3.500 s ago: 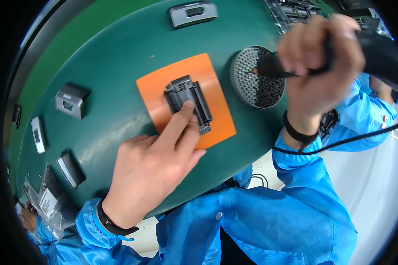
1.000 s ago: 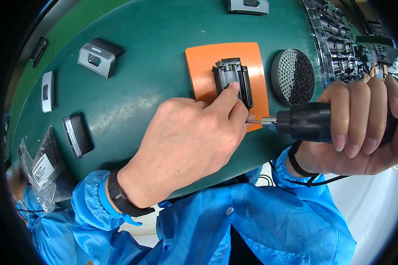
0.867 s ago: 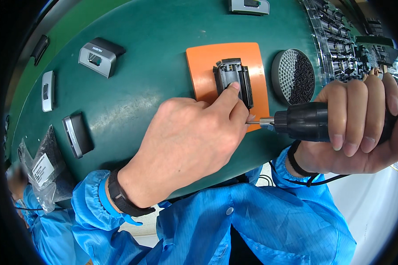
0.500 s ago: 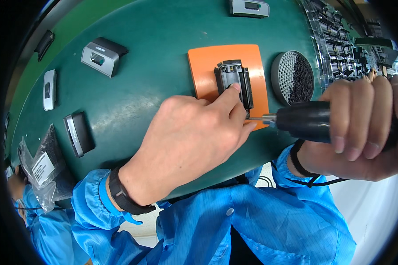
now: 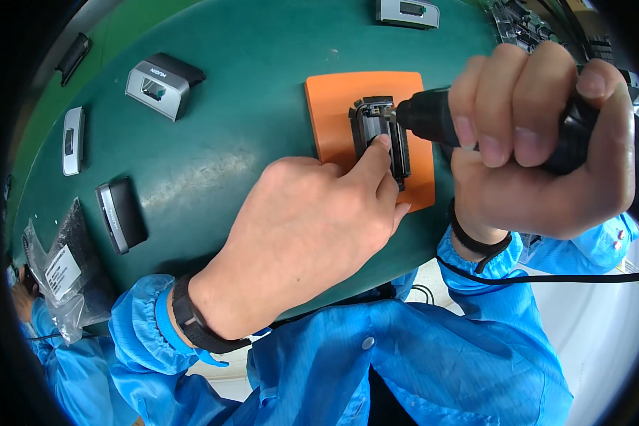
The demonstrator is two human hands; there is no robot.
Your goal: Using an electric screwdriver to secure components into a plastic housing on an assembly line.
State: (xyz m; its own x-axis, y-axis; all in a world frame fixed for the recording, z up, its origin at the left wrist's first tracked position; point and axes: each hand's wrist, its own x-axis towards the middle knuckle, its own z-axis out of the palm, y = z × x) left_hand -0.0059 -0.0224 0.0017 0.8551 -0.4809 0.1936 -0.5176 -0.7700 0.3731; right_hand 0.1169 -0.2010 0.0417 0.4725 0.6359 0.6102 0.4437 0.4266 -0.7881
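A black plastic housing (image 5: 398, 153) with a grey inner part lies on an orange work pad (image 5: 330, 106). My left hand (image 5: 319, 206) is closed on it, the index fingertip pressing its middle and the other fingers curled along its near side, partly hidden. In my right hand (image 5: 525, 128) is a black electric screwdriver (image 5: 426, 117), gripped with the fingers wrapped round its body. The driver's metal tip meets the far right part of the housing; whether a screw sits under it is too small to tell.
Silver-and-black covers stand on the green table: one upper left (image 5: 160, 89), others farther left (image 5: 72, 140) and nearer (image 5: 121, 216), another at the far edge (image 5: 407, 13). A plastic bag (image 5: 67, 273) lies left, beside a co-worker's hand (image 5: 23, 295). Clear part trays (image 5: 522, 28) stand far right.
My right hand has carried the screwdriver from the housing's near end to its far end, now covering the round screw dish. My left hand stays pressed on the housing.
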